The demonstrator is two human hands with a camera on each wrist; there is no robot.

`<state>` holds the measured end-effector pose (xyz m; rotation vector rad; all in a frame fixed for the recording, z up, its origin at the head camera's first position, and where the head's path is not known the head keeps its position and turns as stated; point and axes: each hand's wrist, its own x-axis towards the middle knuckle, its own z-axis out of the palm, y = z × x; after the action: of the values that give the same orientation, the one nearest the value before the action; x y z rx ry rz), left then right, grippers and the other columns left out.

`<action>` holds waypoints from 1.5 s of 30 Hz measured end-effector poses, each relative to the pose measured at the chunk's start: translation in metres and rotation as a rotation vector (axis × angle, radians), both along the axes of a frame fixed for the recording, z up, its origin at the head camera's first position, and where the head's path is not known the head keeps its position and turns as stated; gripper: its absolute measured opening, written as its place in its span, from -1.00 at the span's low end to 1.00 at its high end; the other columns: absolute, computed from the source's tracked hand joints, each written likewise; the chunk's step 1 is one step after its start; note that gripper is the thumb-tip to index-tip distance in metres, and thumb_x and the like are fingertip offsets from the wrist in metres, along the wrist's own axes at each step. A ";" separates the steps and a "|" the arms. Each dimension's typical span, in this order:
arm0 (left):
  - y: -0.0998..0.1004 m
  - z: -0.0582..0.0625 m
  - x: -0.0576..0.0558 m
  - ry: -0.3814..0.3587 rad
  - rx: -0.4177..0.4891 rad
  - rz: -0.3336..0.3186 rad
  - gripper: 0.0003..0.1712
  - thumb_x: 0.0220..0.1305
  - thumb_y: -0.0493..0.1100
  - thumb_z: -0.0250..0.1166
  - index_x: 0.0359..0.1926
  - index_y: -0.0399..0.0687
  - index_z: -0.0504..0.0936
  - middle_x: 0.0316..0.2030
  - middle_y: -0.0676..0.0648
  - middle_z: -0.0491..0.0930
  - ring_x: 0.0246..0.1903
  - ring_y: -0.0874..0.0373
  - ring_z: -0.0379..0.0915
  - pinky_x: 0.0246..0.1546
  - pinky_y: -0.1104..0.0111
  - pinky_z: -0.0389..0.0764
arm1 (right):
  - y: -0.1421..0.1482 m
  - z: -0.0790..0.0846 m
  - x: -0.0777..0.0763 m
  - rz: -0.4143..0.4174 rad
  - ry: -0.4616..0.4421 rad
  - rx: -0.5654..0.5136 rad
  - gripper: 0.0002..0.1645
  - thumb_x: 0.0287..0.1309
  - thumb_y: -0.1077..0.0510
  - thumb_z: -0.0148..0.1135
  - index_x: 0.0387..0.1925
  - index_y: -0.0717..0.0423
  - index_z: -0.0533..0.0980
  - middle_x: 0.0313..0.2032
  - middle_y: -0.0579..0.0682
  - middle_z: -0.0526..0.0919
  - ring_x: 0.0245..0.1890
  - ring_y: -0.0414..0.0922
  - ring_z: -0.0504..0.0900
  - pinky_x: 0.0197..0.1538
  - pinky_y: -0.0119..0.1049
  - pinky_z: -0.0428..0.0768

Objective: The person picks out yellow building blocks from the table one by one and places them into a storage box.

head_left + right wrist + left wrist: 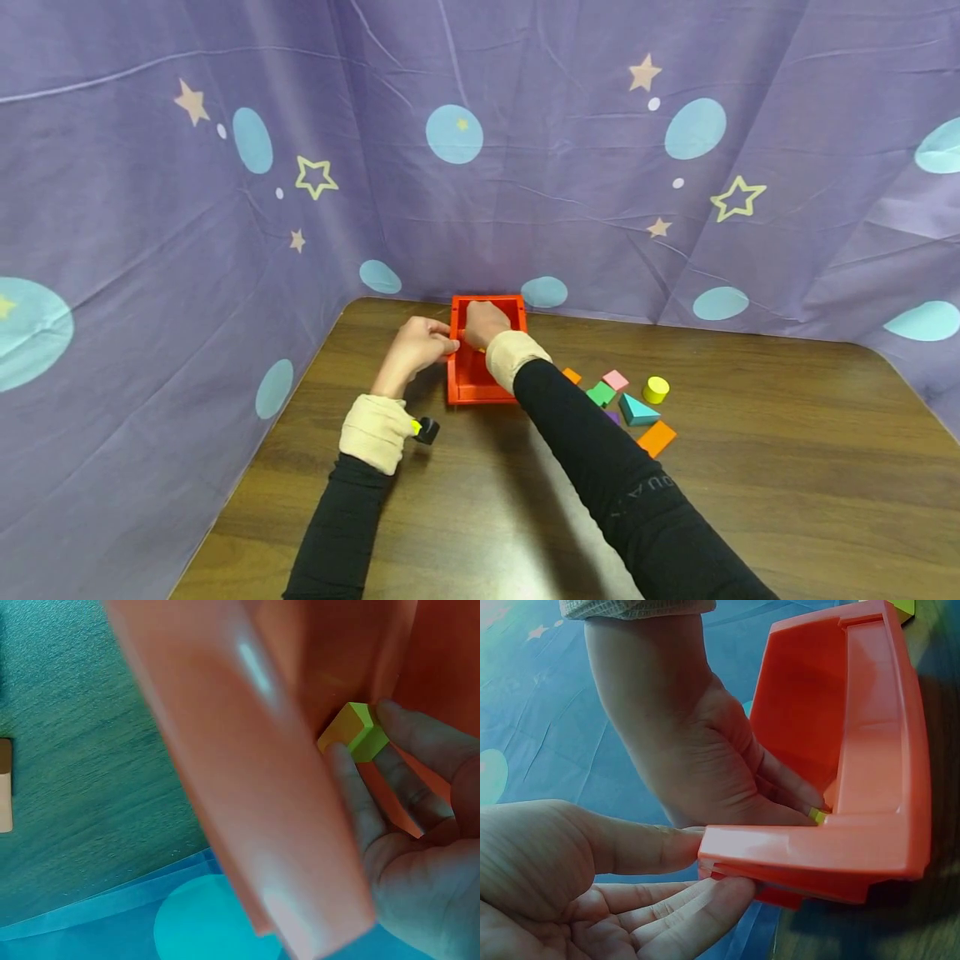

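Observation:
A red open-topped plastic box [483,393] stands at the back of the table. My left hand [420,346] grips its left wall, thumb on one side and fingers on the other; the left wrist view shows this hold on the rim [802,847] up close. Inside the box is my right hand [483,323], reaching down over the rim. Its thumb and fingers pinch a small yellow block [356,733] with flat faces, low in the box. Only a sliver of that block [817,816] shows in the left wrist view, the hand hiding the rest.
Right of the box lie a yellow cylinder [656,390], a teal triangular block [637,411], a green block [602,393], a pink block [616,380] and an orange block [657,438]. The right sleeve [592,450] partly covers others. A purple curtain [495,225] hangs behind the table.

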<state>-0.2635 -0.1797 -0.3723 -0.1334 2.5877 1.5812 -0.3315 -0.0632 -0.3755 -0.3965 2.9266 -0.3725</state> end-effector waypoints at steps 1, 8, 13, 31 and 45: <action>0.000 0.000 0.000 0.000 0.003 0.000 -0.62 0.14 -0.33 0.26 0.00 -0.41 0.55 -0.20 -0.27 0.65 -0.44 0.18 0.59 -0.11 0.12 0.66 | 0.000 -0.001 -0.001 -0.001 -0.002 0.005 -0.82 0.07 0.21 0.21 -0.24 0.14 0.57 -0.17 0.05 0.66 -0.35 -0.13 0.51 -0.35 -0.27 0.61; 0.000 0.001 0.001 -0.013 -0.020 0.001 -0.60 0.13 -0.31 0.27 0.02 -0.38 0.55 -0.18 -0.27 0.67 -0.42 0.19 0.59 -0.09 0.11 0.65 | 0.001 -0.003 -0.002 -0.010 -0.016 0.008 -0.82 0.00 0.29 0.23 -0.27 0.14 0.57 -0.20 0.04 0.66 -0.36 -0.13 0.51 -0.40 -0.28 0.60; 0.000 0.003 0.001 -0.016 -0.027 0.000 -0.60 0.14 -0.30 0.27 0.02 -0.37 0.55 -0.19 -0.26 0.67 -0.44 0.18 0.59 -0.11 0.12 0.66 | 0.000 -0.004 -0.003 -0.010 -0.012 0.013 -0.84 0.03 0.29 0.22 -0.28 0.12 0.57 -0.19 0.02 0.65 -0.36 -0.14 0.50 -0.41 -0.29 0.57; -0.001 0.002 0.000 -0.021 -0.033 -0.005 -0.60 0.15 -0.30 0.27 0.03 -0.35 0.54 -0.15 -0.27 0.66 -0.36 0.14 0.62 -0.24 0.33 0.69 | 0.000 -0.007 -0.005 0.004 -0.006 0.037 -0.87 0.10 0.27 0.15 -0.30 0.11 0.58 -0.25 0.00 0.66 -0.39 -0.13 0.51 -0.40 -0.28 0.57; -0.001 0.001 -0.001 -0.010 -0.011 -0.011 -0.59 0.14 -0.31 0.26 0.03 -0.39 0.53 -0.16 -0.30 0.65 -0.39 0.16 0.61 -0.07 0.12 0.65 | -0.003 -0.005 -0.005 -0.005 0.006 0.061 -0.84 0.01 0.28 0.22 -0.29 0.09 0.59 -0.20 -0.01 0.67 -0.33 -0.15 0.56 -0.36 -0.23 0.65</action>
<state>-0.2643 -0.1810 -0.3709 -0.1270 2.5853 1.5595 -0.3367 -0.0661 -0.3808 -0.3817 2.9370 -0.2824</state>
